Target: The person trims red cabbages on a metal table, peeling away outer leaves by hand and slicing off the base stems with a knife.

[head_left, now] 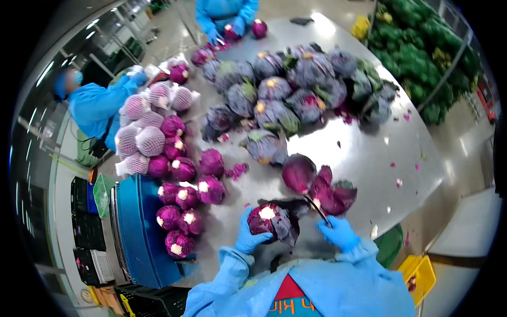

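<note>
My left hand [250, 234], in a blue glove, is wrapped round the side of a red cabbage [260, 221] whose pale cut stem faces up. Dark outer leaves [288, 224] hang loose on the cabbage's right side. In my right hand [339, 232], also gloved in blue, is a knife [318, 211] with its thin blade pointing up and left, apart from the cabbage. Just beyond the blade lie a dark purple cabbage piece [299, 173] and several stripped leaves [331, 192] on the metal table [369, 169].
Untrimmed cabbages [274, 87] are heaped at the table's far middle. Trimmed purple cabbages [179, 219] stand at left, near net-wrapped ones [150, 138] and a blue bin [145, 232]. Two co-workers in blue stand at the far side [224, 10] and left [97, 108]. A yellow crate [417, 274] stands lower right.
</note>
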Motion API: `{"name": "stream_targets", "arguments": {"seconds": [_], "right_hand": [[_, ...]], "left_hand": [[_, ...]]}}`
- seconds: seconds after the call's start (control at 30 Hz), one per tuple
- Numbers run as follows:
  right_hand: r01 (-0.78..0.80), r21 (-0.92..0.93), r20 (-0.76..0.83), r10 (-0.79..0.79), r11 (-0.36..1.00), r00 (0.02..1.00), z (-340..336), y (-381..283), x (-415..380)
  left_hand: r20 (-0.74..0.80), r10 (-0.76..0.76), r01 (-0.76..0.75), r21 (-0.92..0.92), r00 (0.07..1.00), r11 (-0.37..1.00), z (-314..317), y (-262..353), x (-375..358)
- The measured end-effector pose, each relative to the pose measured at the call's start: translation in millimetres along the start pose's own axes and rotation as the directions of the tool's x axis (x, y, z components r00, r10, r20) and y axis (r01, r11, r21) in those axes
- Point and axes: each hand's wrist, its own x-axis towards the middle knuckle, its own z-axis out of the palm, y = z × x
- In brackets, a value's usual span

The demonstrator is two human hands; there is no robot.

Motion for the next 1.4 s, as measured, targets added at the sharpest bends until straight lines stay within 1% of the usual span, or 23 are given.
{"name": "stream_targets", "arguments": {"seconds": [0.03, 0.07, 0.13, 0.2, 0.27, 0.37, 0.4, 0.53, 0.57, 0.6, 0.73, 0.93, 1.0, 1.03, 1.07, 1.13, 1.17, 1.2, 1.23, 1.27, 1.33, 1.37, 1.4], "right_hand": [[-0.084, 0.181, 0.100, 0.067, 0.980, 0.993, -14, -18, -8], [-0.053, 0.248, 0.019, 0.050, 0.967, 0.999, -15, -27, -10], [0.306, 0.089, -0.199, -0.284, 0.948, 0.938, 2, -20, 12], [0.616, -0.108, -0.245, -0.621, 0.780, 0.744, 22, -42, 40], [0.496, -0.533, -0.082, -0.625, 0.686, 0.776, 40, -40, 78], [0.237, -0.723, -0.023, -0.365, 0.649, 0.931, 52, -34, 127], [0.165, -0.756, -0.008, -0.261, 0.634, 0.965, 46, -29, 136], [0.082, -0.729, -0.108, -0.232, 0.680, 0.967, 33, 11, 134], [0.043, -0.713, -0.139, -0.201, 0.700, 0.970, 25, 15, 125], [-0.003, -0.712, -0.197, -0.196, 0.702, 0.961, 20, 27, 118], [-0.142, -0.654, -0.355, -0.135, 0.743, 0.925, -17, 81, 67], [-0.478, -0.501, -0.628, 0.076, 0.722, 0.774, -69, 186, -56], [-0.579, -0.372, -0.744, 0.139, 0.725, 0.653, -79, 213, -94], [-0.611, -0.201, -0.709, 0.317, 0.766, 0.630, -98, 229, -110], [-0.545, -0.194, -0.803, 0.187, 0.816, 0.566, -108, 232, -119], [-0.385, -0.220, -0.919, -0.057, 0.897, 0.391, -116, 221, -118], [-0.246, -0.182, -0.924, -0.080, 0.952, 0.373, -117, 199, -109], [-0.011, -0.126, -0.888, -0.108, 0.992, 0.447, -114, 174, -98], [0.128, 0.469, -0.740, 0.309, 0.874, 0.597, -105, 134, -84], [0.122, 0.560, -0.633, 0.328, 0.820, 0.702, -93, 87, -73], [0.156, 0.723, -0.359, 0.173, 0.672, 0.917, -55, 37, -51], [0.140, 0.762, -0.287, 0.136, 0.632, 0.948, -30, 29, -34], [0.125, 0.721, -0.268, 0.109, 0.681, 0.957, -9, 22, -17]], "left_hand": [[-0.041, -0.010, 0.008, -0.029, 0.999, 1.000, 0, -3, 2], [-0.072, -0.024, 0.027, 0.039, 0.997, 0.999, -1, -3, 4], [-0.088, -0.092, 0.093, 0.003, 0.992, 0.996, 7, 13, 4], [-0.078, -0.069, 0.073, 0.049, 0.995, 0.996, 10, 9, 9], [-0.041, -0.056, 0.060, 0.087, 0.998, 0.994, 15, 28, 7], [-0.070, 0.010, -0.003, 0.097, 0.997, 0.995, 13, 13, 0], [-0.087, 0.034, -0.027, 0.088, 0.996, 0.996, 13, 7, -4], [-0.183, -0.018, -0.010, -0.154, 0.983, 0.988, 4, -36, -13], [-0.103, -0.101, 0.046, -0.436, 0.990, 0.899, -1, -51, -14], [-0.131, -0.182, 0.057, -0.639, 0.975, 0.767, 14, -25, -22], [-0.064, -0.200, 0.076, -0.782, 0.978, 0.619, 23, -22, -12], [0.076, -0.190, 0.183, -0.743, 0.979, 0.644, 61, -32, 22], [0.129, -0.193, 0.226, -0.722, 0.973, 0.654, 82, -26, 31], [0.237, -0.168, 0.290, -0.742, 0.957, 0.604, 87, -29, 37], [0.273, -0.133, 0.299, -0.764, 0.953, 0.572, 97, -11, 36], [0.157, -0.161, 0.224, -0.738, 0.974, 0.637, 100, -31, 43], [0.093, -0.175, 0.189, -0.704, 0.980, 0.685, 101, -29, 43], [0.019, -0.175, 0.146, -0.639, 0.984, 0.756, 99, -25, 44], [-0.057, -0.163, 0.104, -0.562, 0.985, 0.821, 98, -14, 44], [-0.121, -0.149, 0.078, -0.457, 0.981, 0.886, 99, -3, 41], [-0.247, -0.103, 0.047, -0.226, 0.964, 0.973, 99, 11, 31], [-0.251, -0.077, 0.034, -0.172, 0.965, 0.984, 91, 0, 32], [-0.227, -0.030, 0.008, -0.101, 0.973, 0.995, 84, -7, 31]]}}
